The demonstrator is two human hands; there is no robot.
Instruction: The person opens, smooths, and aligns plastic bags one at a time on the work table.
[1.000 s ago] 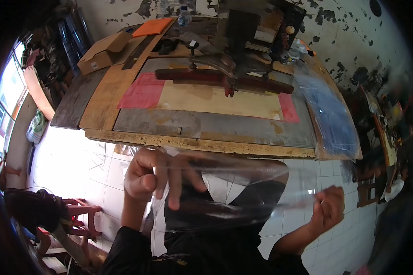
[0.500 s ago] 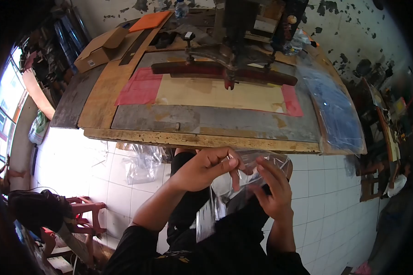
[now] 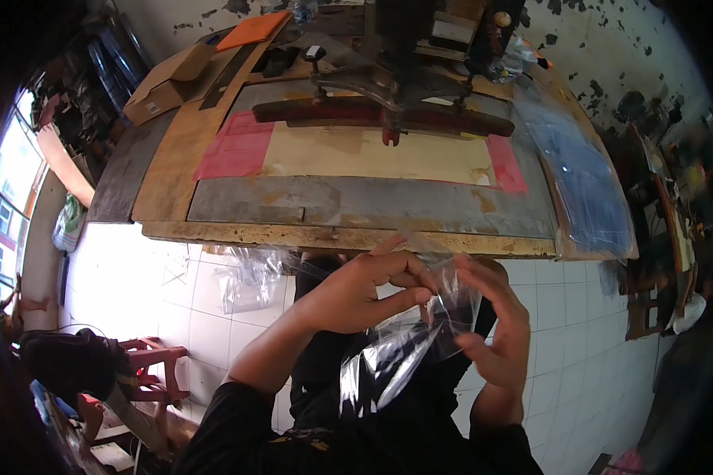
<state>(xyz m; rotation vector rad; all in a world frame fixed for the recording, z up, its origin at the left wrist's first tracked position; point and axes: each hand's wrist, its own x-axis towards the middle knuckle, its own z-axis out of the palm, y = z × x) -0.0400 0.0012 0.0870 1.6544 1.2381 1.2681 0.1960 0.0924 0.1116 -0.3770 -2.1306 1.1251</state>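
A clear plastic sheet, shiny and creased, hangs over my lap below the front edge of the workbench. My left hand is closed on its upper part, thumb and fingers pinched together. On the other side, my right hand has its thumb and fingers spread apart around the sheet's right part. Its fingertips are at the plastic, but I cannot tell how firmly they touch. Ahead of both hands stands the workbench, where a press head with a dark red bar sits above a cream board with pink ends.
Blue-tinted plastic sheets lie on the bench's right side. A cardboard box and an orange folder are at the back left. Crumpled clear plastic hangs below the bench. A red stool stands on the left.
My right hand has moved right and its thumb and fingers have spread. My left hand has shifted slightly right, still pinching the plastic sheet, which now spreads wider between the hands.
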